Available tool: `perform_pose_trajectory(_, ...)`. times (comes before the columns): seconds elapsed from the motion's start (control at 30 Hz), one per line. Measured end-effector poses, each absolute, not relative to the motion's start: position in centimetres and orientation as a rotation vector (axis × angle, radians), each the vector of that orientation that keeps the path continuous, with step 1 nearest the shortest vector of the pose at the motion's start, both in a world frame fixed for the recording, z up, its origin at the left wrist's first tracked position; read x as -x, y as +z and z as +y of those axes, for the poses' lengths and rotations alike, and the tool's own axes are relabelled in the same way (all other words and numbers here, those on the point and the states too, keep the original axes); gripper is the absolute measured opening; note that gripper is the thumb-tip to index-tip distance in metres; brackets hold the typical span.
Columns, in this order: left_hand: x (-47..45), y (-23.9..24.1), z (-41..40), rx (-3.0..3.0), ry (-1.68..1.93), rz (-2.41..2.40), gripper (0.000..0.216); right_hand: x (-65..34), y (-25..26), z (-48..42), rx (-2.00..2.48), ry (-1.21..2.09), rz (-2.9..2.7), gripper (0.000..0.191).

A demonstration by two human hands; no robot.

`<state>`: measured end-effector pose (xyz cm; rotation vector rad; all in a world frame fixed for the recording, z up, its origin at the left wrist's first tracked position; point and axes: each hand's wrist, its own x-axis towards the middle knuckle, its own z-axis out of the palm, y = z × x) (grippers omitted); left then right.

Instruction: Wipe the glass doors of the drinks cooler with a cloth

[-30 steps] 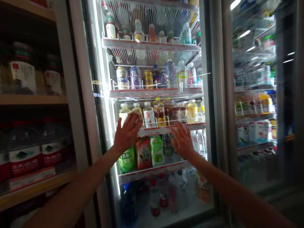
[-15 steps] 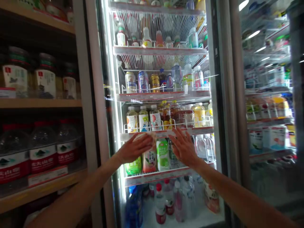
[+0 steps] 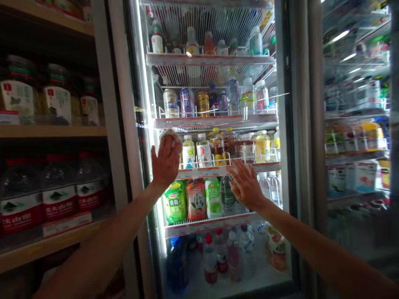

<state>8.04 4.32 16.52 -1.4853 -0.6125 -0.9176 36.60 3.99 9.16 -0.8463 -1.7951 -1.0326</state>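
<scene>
My left hand (image 3: pixel 166 162) is raised at the left part of the glass door (image 3: pixel 199 253), fingers bent over a pale cloth (image 3: pixel 172 133). Only the cloth's edge shows past the fingertips; the rest is hidden by the hand. My right hand (image 3: pixel 246 182) rests with spread fingers against the glass, holding nothing. Through the pane, bottles (image 3: pixel 204 150) stand on the shelf behind my left hand. Below them are green and red drink bottles (image 3: pixel 196 199).
Left of the door frame, wooden shelves (image 3: pixel 56 131) carry large red-capped bottles (image 3: pixel 59 187). To the right is another glass-fronted cooler (image 3: pixel 355 166) with drinks. Several bottles (image 3: pixel 210 257) stand at the cooler's bottom.
My left hand has moved up and to the left with the cloth, turning from sideways to upright. My right hand stays at nearly the same place on the glass.
</scene>
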Motion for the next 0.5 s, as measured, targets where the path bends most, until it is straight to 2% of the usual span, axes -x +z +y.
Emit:
perform_pose_trajectory(0.13, -8.7, 16.6, 4.5, 1.704, -0.598, -0.416, 0.043, -37.3, 9.3, 3.8, 0.816, -1.041, -1.824, 0.042)
perform_pose_trajectory(0.3, -9.4, 17.6, 4.7, 1.414, -1.046, -0.795, 0.044, -37.9, 9.2, 3.8, 0.862, -0.989, -1.795, 0.042)
perform_pose_trajectory(0.33, -9.6, 17.5, 4.7, 1.449, -0.992, -0.746, 0.045, -37.9, 9.2, 3.9, 0.853, -0.993, -1.799, 0.042)
perform_pose_trajectory(0.43, -9.9, 17.3, 4.7, 1.72, -0.513, -0.443, 0.043, -38.0, 9.2, 3.9, 0.805, -1.012, -1.824, 0.043)
perform_pose_trajectory(0.5, -9.6, 17.9, 4.7, 1.723, -0.516, -0.483, 0.041, -38.0, 9.3, 4.0, 0.8, -1.0, -1.818, 0.045)
